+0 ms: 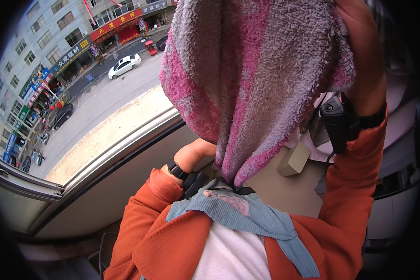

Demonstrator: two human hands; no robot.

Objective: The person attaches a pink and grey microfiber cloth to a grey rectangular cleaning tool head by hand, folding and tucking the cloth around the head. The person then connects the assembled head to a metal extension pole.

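A grey and pink striped terry towel point(252, 70) hangs in folds close before me and fills the upper middle of the view. At its upper right edge, my right hand point(358, 31) grips it, raised high; the fingers are partly hidden behind the cloth and cut off by the frame. My left hand point(204, 147) is lower, by the towel's lower left edge, with its fingers hidden behind the cloth. Whether it grips the towel cannot be seen. The towel's lower folds narrow down to just above my blue corduroy apron point(238, 206).
To the left is an open window with a metal sliding frame point(126, 143); a street with a white car point(124, 66) and shopfronts lies below outside. A beige box-shaped object point(294, 159) stands at the right, by pale pink fabric point(318, 148). Each wrist wears a strapped black device.
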